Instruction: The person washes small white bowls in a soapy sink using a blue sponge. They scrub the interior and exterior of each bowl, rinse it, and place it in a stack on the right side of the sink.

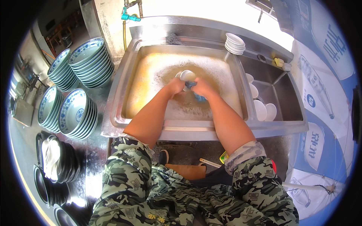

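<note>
Over the soapy water in the large steel sink basin (147, 99), my left hand (176, 85) grips small white bowls (187, 75), at least two held close together and tilted. My right hand (203, 87) is closed on a blue cloth (200, 97) at the bowls' right side; part of the cloth hangs down to the cloudy water. Foam surrounds a browner patch of water beneath both hands. My fingertips are partly hidden by the bowls and the cloth.
Stacks of blue-patterned bowls (74, 113) and dark dishes (63, 161) stand on the left table. White saucers (235, 42) are stacked on the sink's rear rim. More white bowls (260, 110) lie in the right basin. A teal tap (130, 17) is at the back left.
</note>
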A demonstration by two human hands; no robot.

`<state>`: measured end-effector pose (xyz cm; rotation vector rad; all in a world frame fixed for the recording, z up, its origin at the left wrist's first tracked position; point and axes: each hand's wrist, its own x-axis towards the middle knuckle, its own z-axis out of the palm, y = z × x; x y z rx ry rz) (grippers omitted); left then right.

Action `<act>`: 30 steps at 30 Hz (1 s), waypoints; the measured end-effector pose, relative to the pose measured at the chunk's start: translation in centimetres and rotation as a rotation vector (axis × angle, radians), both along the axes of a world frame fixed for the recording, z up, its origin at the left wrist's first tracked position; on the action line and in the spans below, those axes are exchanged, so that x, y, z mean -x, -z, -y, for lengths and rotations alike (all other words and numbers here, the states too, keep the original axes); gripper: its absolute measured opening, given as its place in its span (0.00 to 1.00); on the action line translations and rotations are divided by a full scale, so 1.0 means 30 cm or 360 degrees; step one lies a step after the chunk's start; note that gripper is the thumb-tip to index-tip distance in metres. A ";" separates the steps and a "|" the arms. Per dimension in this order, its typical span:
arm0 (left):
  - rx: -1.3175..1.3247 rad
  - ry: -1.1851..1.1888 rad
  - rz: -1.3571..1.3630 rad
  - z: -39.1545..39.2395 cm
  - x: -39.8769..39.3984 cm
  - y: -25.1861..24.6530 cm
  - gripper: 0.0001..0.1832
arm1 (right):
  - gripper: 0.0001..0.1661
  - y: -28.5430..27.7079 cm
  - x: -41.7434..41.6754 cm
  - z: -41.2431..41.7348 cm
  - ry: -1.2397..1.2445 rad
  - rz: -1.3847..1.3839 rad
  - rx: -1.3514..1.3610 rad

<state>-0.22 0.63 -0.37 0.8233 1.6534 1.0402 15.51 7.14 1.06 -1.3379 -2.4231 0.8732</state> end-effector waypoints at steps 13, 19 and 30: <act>-0.0157 0.0370 0.0242 0.060 -0.040 -0.051 0.23 | 0.22 -0.026 0.019 -0.008 -0.0105 -0.0716 0.0456; 0.0119 0.0347 0.0222 0.089 -0.066 -0.144 0.22 | 0.20 -0.096 -0.010 0.030 0.0416 -0.0181 -0.0178; 0.0060 0.0323 0.0140 0.006 0.009 0.003 0.19 | 0.20 -0.084 0.004 0.034 -0.0073 -0.0282 0.0479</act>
